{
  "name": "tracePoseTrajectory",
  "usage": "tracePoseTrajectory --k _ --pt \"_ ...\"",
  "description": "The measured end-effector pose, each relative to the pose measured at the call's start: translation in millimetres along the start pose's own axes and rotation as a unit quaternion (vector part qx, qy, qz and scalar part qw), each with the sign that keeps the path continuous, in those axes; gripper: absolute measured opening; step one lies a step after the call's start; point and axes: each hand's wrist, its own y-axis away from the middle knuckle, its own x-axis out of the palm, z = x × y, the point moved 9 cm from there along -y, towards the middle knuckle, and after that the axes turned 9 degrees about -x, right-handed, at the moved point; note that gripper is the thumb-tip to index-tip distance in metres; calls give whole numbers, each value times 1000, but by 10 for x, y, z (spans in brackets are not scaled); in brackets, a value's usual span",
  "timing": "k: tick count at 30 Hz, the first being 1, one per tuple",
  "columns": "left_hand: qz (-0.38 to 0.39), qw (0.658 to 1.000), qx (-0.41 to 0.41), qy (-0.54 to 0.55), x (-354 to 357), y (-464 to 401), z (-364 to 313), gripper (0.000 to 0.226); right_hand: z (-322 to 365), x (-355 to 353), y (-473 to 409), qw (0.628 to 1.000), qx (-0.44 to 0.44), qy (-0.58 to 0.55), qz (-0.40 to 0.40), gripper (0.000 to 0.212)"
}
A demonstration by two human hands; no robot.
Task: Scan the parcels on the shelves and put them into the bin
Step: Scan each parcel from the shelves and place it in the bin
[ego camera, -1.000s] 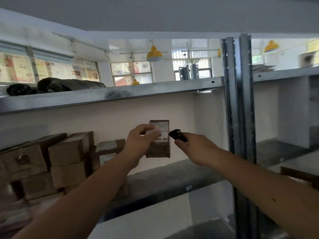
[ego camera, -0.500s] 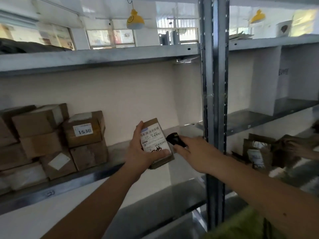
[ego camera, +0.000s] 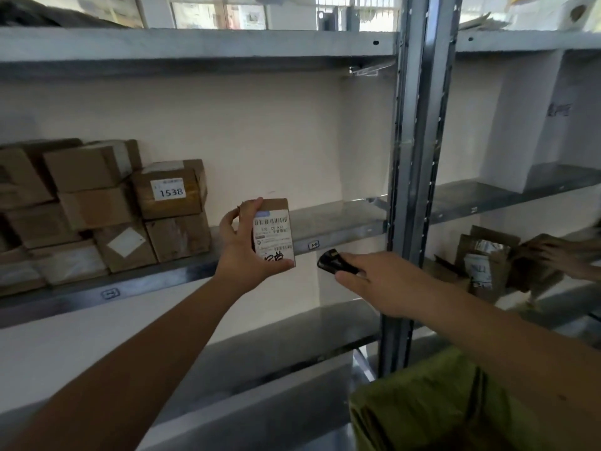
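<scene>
My left hand [ego camera: 242,247] grips a small brown cardboard parcel [ego camera: 273,236] upright in front of the shelf, its white barcode label facing me. My right hand [ego camera: 383,281] holds a small black scanner [ego camera: 333,262] just right of and slightly below the parcel, its head pointing toward the label. A gap separates scanner and parcel. A stack of brown parcels [ego camera: 107,206] sits on the metal shelf [ego camera: 325,222] at the left; one carries a label reading 1538 [ego camera: 169,189]. A green bin or bag [ego camera: 439,405] shows at the lower right.
A grey steel upright [ego camera: 419,157] splits the rack into two bays. In the right bay another person's hand [ego camera: 566,255] reaches among opened cardboard parcels [ego camera: 487,262]. A lower shelf [ego camera: 292,346] runs beneath my arms.
The view has tilted downward. My left hand has turned the parcel upright with its label toward me, and the scanner has dropped to the parcel's lower right.
</scene>
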Motion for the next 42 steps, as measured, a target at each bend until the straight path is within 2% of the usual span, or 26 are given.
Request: tracePoseTrajectory --k 8,13,24,33,42 --pt "-28 996 -3 -81 -20 17 45 135 229 264 252 996 -16 54 72 58" --pt "-33 996 24 -77 -28 60 -3 129 203 278 378 993 -5 77 90 63" --pt "9 999 -25 -37 99 319 96 133 -57 366 535 996 5 41 80 65" --pt "113 991 -60 42 577 783 60 134 -525 518 791 995 84 -48 20 63" --pt "232 962 -55 135 1299 1024 57 128 -936 620 1011 981 193 -21 -19 59"
